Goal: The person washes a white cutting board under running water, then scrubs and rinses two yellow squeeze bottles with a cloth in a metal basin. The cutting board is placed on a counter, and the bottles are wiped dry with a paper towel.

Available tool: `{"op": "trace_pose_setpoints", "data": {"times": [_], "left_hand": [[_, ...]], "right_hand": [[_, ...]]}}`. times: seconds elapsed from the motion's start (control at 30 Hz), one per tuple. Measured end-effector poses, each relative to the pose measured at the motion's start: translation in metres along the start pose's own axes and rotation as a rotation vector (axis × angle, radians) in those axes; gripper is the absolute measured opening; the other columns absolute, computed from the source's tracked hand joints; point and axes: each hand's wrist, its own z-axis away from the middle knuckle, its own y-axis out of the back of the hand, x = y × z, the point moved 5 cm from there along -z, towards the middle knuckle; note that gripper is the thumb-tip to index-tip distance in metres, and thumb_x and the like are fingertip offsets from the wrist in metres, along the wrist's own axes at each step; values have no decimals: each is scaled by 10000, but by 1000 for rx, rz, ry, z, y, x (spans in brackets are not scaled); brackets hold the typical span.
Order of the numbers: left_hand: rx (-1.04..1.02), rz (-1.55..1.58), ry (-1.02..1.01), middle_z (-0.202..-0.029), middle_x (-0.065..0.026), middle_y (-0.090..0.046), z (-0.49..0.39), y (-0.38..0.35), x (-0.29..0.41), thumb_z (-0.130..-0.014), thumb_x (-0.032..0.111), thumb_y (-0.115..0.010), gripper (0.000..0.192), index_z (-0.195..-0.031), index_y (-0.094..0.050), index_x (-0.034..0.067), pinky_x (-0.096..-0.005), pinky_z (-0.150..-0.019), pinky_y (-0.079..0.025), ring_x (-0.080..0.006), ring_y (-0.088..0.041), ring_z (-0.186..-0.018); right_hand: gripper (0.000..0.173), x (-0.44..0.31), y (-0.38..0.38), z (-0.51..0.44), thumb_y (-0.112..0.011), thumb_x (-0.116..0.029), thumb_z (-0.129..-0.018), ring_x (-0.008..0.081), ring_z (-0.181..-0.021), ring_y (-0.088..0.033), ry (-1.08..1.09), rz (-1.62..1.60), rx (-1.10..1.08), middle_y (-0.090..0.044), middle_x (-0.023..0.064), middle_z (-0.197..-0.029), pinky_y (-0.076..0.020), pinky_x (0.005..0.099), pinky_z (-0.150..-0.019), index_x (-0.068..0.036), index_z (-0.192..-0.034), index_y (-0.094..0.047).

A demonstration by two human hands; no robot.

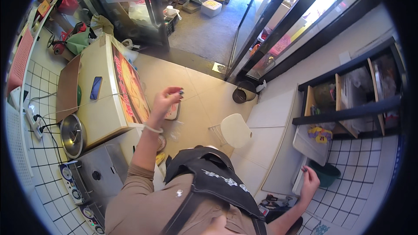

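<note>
My left hand [169, 100] is raised out in front of me, its thumb and fingers drawn together, and I see nothing held in it. Beyond its wrist band, a tray [173, 111] and a clear plastic bag [176, 131] show partly below the arm. A white chest-like cabinet [98, 117] with a printed front stands to its left, and a phone [96, 88] lies on top. Out to the right, my right hand [310, 182] has its fingertips closed together with nothing visible in them. It appears beside a dark green basin [326, 173], partly overlapping it in view.
A white stool [235, 130] stands ahead, with a black bucket [241, 95] near the wall. At left are a steel bowl [72, 136] and steel appliances with dials [74, 186]. A shelf rack [346, 114] holds packaged goods at right. Glass doors frame a doorway [202, 39].
</note>
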Motion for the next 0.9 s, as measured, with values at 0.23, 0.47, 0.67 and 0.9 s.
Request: {"op": "trace_pose_setpoints", "data": {"times": [0.23, 0.47, 0.67, 0.9], "left_hand": [[540, -754, 155, -939, -78, -682, -71, 164, -103, -859, 142, -633, 257, -1068, -655, -5, -260, -739, -521, -133, -651, -878], [845, -207, 371, -809, -65, -645, -139, 208, -120, -832, 80, -608, 241, -1035, -634, -46, -237, -529, -472, -95, -570, -611], [891, -277, 340, -787, -49, -631, -284, 223, -57, -834, 94, -640, 229, -1018, -627, -42, -234, -516, -461, -88, -543, -575], [1076, -126, 508, -712, -23, -604, -388, 281, -89, -831, 86, -635, 224, -1029, -627, -19, -233, -473, -440, -81, -523, -536]], "right_hand": [[227, -6, -257, -195, -584, -67, -893, 180, -893, -658, 98, -123, -408, -687, 113, -993, -501, 292, -835, 12, -1094, -653], [253, -74, -453, -352, -637, -76, -819, 251, -848, -673, 281, 67, -585, -690, 144, -970, -523, 338, -769, -17, -1063, -666], [221, -265, -576, -503, -634, -109, -821, 288, -850, -659, 560, 68, -658, -671, 152, -944, -513, 359, -767, -24, -1023, -663], [295, -388, -786, -637, -639, -152, -828, 297, -989, -627, 614, 157, -881, -651, 136, -1025, -495, 379, -856, -69, -1111, -628]]}}
